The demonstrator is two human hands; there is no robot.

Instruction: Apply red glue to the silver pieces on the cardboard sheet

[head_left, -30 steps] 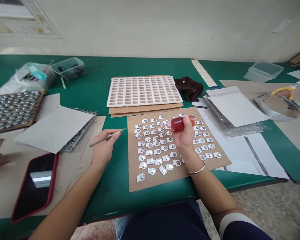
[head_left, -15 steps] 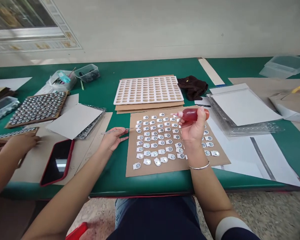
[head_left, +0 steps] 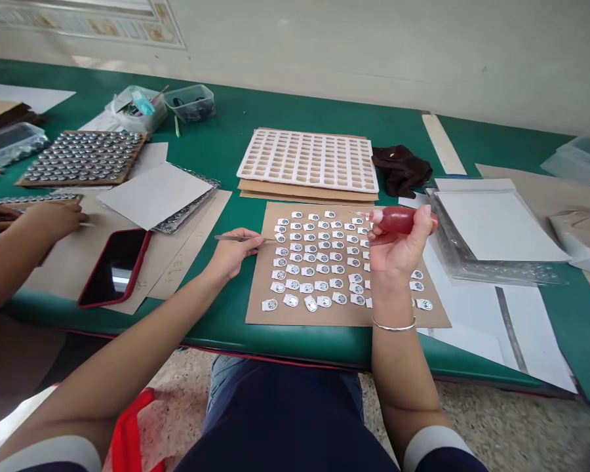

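Note:
My left hand (head_left: 233,254) pinches thin metal tweezers (head_left: 236,238) at the left edge of a brown cardboard sheet (head_left: 349,317). The tweezers' tip is close to a small white tag with a round dark design (head_left: 280,238); whether they touch I cannot tell. Rows of such tags lie on the sheet. Above its right part, my right hand (head_left: 398,252) is wrapped round a red squeeze bottle (head_left: 402,220), held sideways with its needle tip pointing left. The hand and forearm hide some tags.
Behind the sheet lies a white grid tray (head_left: 307,160) on cardboard, beside a dark cloth (head_left: 402,169). A red-cased phone (head_left: 115,269) and another person's hands (head_left: 49,221) are at the left. Plastic-wrapped white sheets (head_left: 499,225) lie at the right.
The view has shifted and tilted. My left hand has closed more round the tweezers, whose tip now reaches over the cardboard's left edge. The bottle remains in my right hand.

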